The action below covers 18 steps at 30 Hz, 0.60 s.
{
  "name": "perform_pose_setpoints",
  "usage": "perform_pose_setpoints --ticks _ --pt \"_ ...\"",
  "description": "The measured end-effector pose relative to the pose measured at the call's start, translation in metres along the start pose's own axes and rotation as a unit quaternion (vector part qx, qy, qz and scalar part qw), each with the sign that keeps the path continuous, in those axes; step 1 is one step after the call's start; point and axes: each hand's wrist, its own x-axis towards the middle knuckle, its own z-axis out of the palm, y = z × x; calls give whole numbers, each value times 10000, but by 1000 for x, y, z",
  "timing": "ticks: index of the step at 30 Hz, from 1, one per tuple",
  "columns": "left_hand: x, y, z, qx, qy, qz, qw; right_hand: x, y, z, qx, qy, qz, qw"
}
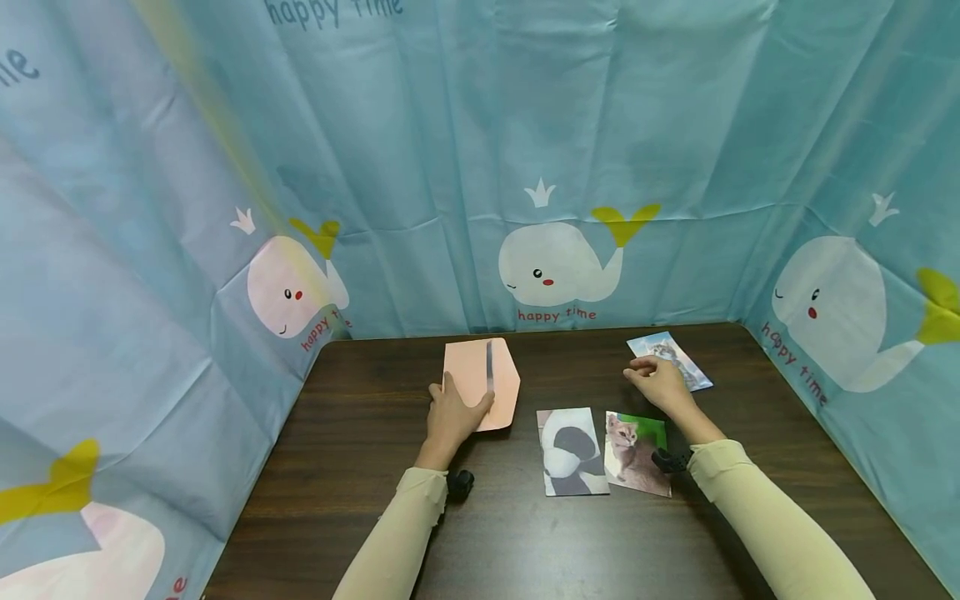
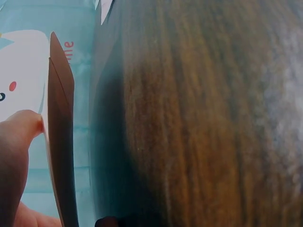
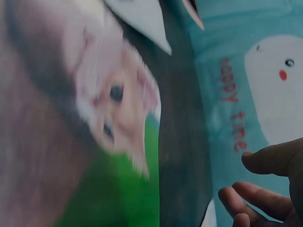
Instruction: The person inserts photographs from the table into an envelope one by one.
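Observation:
My left hand [image 1: 452,414] grips a pale pink envelope [image 1: 467,367] near its lower edge. A dark strip runs down the envelope, and its tapered flap points right. Seen edge-on in the left wrist view, the envelope [image 2: 62,142] is raised off the table, with the thumb against one face. My right hand [image 1: 663,385] is over a blue card with a kitten picture [image 1: 686,367], covering part of it. Thumb and fingers are parted with nothing between them in the right wrist view. Below that wrist lies a card of a kitten on green [image 1: 637,458], beside a panda-like black-and-white card [image 1: 573,462].
The dark wooden table [image 1: 337,467] runs back to a blue curtain [image 1: 675,125] printed with whales, which also closes in the left and right sides. A dark wrist strap [image 1: 671,460] is worn on the right wrist, and another dark device [image 1: 460,485] on the left.

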Motion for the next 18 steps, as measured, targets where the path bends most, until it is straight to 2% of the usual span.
perform_pose_setpoints --ticks 4,12,18 --pt "0 1 -2 -7 13 26 10000 1 14 -10 -257 279 -17 9993" --pt "-2 2 -3 -21 20 6 10000 -3 34 -27 -574 723 739 9930" --pt "-2 1 0 16 14 -6 10000 -6 47 -37 -831 689 1026 9889"
